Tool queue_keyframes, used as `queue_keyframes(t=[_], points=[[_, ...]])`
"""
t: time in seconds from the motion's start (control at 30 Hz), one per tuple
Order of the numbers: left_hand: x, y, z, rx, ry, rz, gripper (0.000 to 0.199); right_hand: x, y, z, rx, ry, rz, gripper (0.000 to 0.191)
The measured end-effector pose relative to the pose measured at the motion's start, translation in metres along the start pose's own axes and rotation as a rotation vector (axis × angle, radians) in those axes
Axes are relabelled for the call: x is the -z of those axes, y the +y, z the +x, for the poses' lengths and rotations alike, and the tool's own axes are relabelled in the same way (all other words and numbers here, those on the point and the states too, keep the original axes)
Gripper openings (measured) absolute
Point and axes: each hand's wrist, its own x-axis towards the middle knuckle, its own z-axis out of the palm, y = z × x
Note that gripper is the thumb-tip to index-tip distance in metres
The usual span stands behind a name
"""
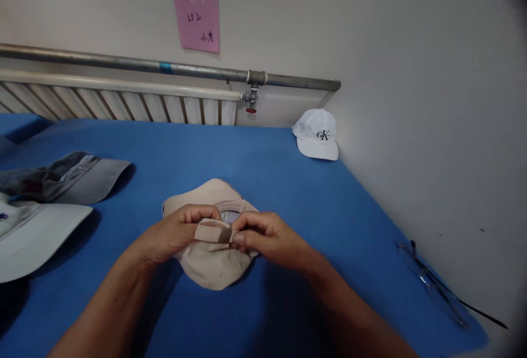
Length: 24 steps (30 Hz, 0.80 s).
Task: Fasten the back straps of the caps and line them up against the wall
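A beige baseball cap (216,267) lies on the blue table, its brim toward the wall and its back strap (211,232) toward me. My left hand (179,231) is closed on the left part of the strap, fingers reaching into the cap opening. Between thumb and fingers, my right hand (263,235) pinches the strap's right end, beside a darker brown patch that looks like a hook-and-loop fastener. Part of the cap's inside and a pale label show between the hands.
A white cap (317,134) with black letters sits in the far right corner. Grey (90,179) and white (41,234) caps lie at left. Eyeglasses (432,281) rest by the right wall. A radiator (123,104) and metal pipe (123,62) run behind the blue table (197,146).
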Motion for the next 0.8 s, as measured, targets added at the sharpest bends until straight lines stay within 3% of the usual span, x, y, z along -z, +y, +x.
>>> queue_keyframes(t=[0.3, 0.4, 0.57, 0.63, 0.8], points=[[-0.002, 0.003, 0.0, -0.015, 0.017, 0.037, 0.024, -0.002, -0.001, -0.001, 0.068, 0.091, -0.108, 0.01], [-0.003, 0.005, 0.0, -0.016, 0.022, 0.029, 0.024, -0.004, -0.004, -0.004, 0.228, 0.206, -0.249, 0.015], [-0.004, 0.004, -0.002, 0.003, -0.004, -0.002, 0.025, -0.017, 0.004, -0.005, 0.665, 0.304, -0.67, 0.033], [-0.004, 0.003, -0.002, -0.005, -0.02, 0.004, 0.023, -0.021, 0.009, -0.003, 0.726, 0.326, -0.752, 0.031], [-0.002, 0.003, -0.003, -0.003, -0.046, 0.01, 0.021, -0.02, 0.015, -0.001, 0.725, 0.347, -0.793, 0.026]])
